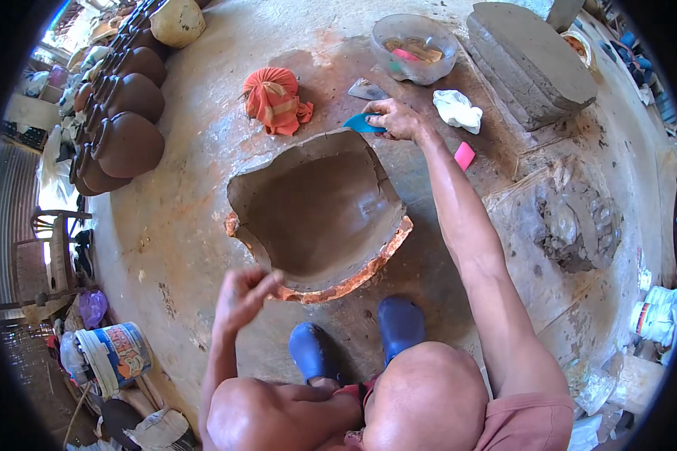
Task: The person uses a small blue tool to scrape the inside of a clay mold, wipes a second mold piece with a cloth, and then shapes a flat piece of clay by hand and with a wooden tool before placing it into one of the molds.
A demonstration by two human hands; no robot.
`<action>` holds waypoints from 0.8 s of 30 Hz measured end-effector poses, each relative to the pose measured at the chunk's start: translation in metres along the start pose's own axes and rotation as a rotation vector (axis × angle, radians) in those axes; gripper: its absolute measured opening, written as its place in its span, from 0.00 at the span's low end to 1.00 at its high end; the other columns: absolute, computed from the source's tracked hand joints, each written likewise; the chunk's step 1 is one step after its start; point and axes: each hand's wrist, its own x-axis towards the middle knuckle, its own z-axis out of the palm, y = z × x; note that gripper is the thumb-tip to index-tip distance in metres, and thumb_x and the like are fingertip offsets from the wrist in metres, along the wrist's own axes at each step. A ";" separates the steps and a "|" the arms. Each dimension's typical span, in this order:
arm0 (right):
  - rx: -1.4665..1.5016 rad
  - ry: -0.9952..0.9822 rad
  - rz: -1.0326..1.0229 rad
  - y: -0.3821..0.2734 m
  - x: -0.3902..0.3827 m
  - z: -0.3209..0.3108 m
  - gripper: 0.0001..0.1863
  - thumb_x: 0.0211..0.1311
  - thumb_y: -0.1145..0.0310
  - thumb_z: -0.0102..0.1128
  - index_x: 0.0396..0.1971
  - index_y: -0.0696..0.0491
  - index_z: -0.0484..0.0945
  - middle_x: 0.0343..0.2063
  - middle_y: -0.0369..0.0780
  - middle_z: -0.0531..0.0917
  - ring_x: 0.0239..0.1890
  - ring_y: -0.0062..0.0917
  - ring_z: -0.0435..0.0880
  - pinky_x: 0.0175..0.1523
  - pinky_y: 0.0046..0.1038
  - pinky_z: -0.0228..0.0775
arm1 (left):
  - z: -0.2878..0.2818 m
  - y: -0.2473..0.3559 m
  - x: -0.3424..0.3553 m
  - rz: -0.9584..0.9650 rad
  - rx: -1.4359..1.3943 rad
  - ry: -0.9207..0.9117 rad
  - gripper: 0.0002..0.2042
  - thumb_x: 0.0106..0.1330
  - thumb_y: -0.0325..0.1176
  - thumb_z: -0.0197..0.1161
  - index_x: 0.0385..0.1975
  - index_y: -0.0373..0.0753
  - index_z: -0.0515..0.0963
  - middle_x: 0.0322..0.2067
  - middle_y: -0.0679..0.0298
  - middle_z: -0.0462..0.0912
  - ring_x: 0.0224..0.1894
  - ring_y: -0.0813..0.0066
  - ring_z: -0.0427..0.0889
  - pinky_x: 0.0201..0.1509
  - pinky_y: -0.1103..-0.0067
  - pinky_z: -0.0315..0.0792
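Observation:
A wide clay-lined mould (316, 214) with a broken orange-brown edge rests on the floor before my feet. Its inside is coated in smooth dark wet clay, with cracks near the right corner. My right hand (397, 120) reaches over the far rim and pinches a blue scraper (364, 123) there. Close to the near left edge hovers my left hand (247, 297), slightly blurred; nothing shows in it, and its thumb and fingers are apart. Beyond the mould sits an orange cloth bundle (273, 100). A grey flat piece (367, 89) lies just past my right hand.
Stacked clay slabs (530, 60) stand at the far right, beside a bowl of murky water (415, 49). A white cloth (457, 110), a pink piece (464, 155) and a clay heap (578, 225) lie to the right. Rows of round pots (130, 145) line the left; a bucket (113, 357) is nearer.

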 end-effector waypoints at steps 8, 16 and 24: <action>-0.032 -0.252 0.105 0.003 -0.006 -0.011 0.11 0.73 0.64 0.59 0.48 0.52 0.81 0.24 0.32 0.79 0.18 0.14 0.73 0.21 0.20 0.64 | 0.031 0.121 0.190 0.877 0.471 0.438 0.28 0.60 0.39 0.76 0.62 0.42 0.79 0.48 0.57 0.85 0.46 0.57 0.86 0.56 0.66 0.78; 0.061 0.265 0.226 -0.011 -0.075 0.043 0.11 0.77 0.69 0.50 0.44 0.61 0.78 0.25 0.45 0.86 0.22 0.29 0.88 0.25 0.33 0.80 | 0.035 0.123 0.267 0.755 0.550 0.037 0.25 0.56 0.38 0.76 0.53 0.35 0.81 0.43 0.48 0.87 0.49 0.51 0.86 0.54 0.63 0.77; 0.540 0.679 0.271 -0.028 -0.074 0.148 0.09 0.80 0.72 0.43 0.45 0.63 0.68 0.27 0.47 0.84 0.22 0.31 0.87 0.23 0.32 0.82 | 0.029 0.121 0.272 0.761 0.515 0.001 0.23 0.57 0.36 0.76 0.50 0.33 0.80 0.41 0.47 0.87 0.47 0.50 0.87 0.51 0.63 0.77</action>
